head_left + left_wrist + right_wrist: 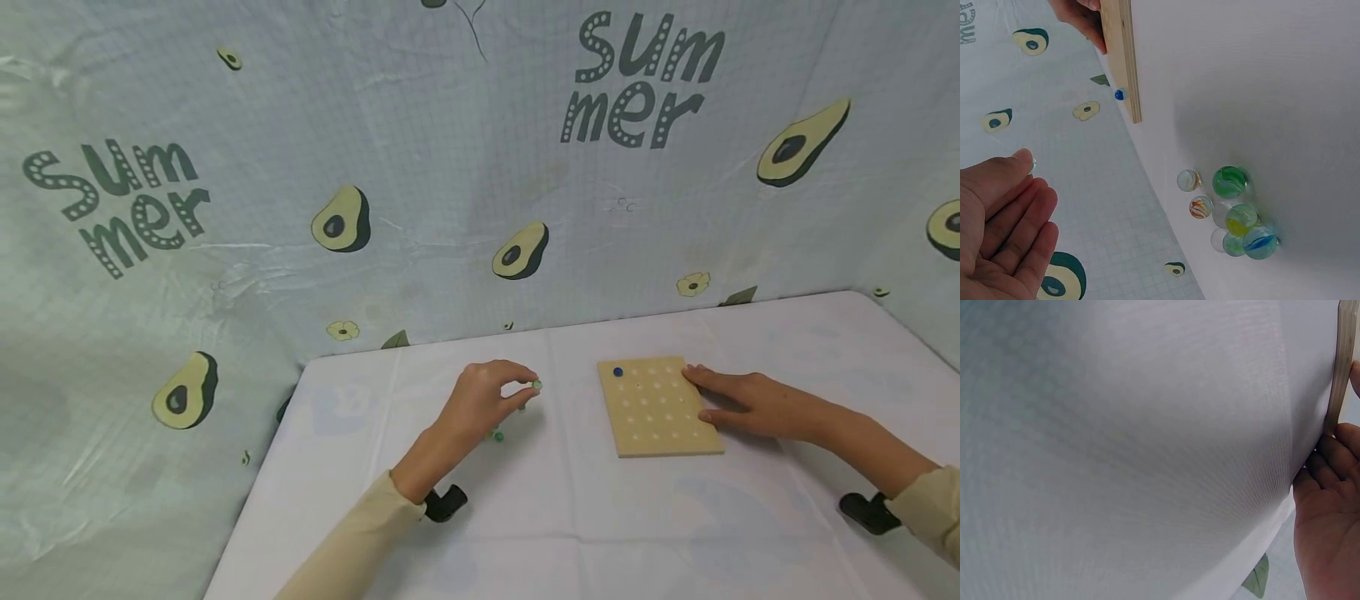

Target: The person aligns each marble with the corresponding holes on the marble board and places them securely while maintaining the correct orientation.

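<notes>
Cloth (262,108) printed with avocados (341,219) and lettering (120,200) hangs beyond the left and far edges of the table (487,542). A beige left sleeve (356,542) slants in, with a black wrist device (447,505) just past its cuff. Left of the table's middle, the left hand (472,404) hovers above the tabletop, thumb and forefinger closed at the tips on a small green marble (537,384); its other fingers are loosely bent and hold nothing. Beneath it, a cluster of glass marbles (1230,182) lies on the table, some touching, with green, yellow, blue and orange swirls.

Farther right, toward the table's far edge, lies a flat wooden board (667,408) dotted with rows of pale spots. A blue marble (618,372) sits at its far left corner. The right hand (753,404) touches the board's right edge, fingers extended to the far right corner, thumb spread apart from them and nearer. Last come another black wrist device (870,511) and the right sleeve (933,508), toward the table's right edge.
</notes>
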`<state>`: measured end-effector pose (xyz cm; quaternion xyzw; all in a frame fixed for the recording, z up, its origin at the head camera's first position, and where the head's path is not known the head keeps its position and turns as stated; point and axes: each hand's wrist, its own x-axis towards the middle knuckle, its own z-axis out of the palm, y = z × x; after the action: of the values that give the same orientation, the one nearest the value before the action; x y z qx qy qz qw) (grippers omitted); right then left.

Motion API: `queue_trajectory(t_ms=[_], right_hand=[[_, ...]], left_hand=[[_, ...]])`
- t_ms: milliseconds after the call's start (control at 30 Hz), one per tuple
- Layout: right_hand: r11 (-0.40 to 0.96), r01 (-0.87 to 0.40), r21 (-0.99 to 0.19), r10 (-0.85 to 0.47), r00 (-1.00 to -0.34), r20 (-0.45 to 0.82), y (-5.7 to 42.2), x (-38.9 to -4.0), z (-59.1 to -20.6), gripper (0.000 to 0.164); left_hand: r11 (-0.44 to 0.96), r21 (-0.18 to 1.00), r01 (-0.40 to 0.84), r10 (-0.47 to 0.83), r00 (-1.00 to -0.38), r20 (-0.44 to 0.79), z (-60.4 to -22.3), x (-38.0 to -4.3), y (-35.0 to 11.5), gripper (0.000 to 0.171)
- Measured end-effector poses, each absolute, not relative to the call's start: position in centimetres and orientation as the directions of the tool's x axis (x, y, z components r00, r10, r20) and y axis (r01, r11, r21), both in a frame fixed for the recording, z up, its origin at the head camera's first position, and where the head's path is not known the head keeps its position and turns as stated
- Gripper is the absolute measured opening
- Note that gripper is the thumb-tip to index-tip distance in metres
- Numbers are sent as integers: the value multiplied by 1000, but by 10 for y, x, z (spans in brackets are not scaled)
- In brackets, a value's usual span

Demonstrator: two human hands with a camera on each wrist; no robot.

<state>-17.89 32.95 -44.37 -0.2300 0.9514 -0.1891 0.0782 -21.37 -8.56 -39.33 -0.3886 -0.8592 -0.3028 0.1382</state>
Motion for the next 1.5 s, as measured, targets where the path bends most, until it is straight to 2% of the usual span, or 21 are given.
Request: queue_trajectory(t_ms=[500,1167,1500], right_hand=[[824,-401,-401,-461,-885,-61,328,-178,-443,78],[828,-398,-394,-457,-887,-65,328,-180,-443,80],[833,-386,-397,-445,-893,-66,329,-179,-444,79]], left_hand=[[501,413,761,590,-649,480,-393,-213,-68,16],[523,453,722,615,-687,386,-388,-213,-36,19],[518,434,737,624,-673,397,-389,-214,-23,19]])
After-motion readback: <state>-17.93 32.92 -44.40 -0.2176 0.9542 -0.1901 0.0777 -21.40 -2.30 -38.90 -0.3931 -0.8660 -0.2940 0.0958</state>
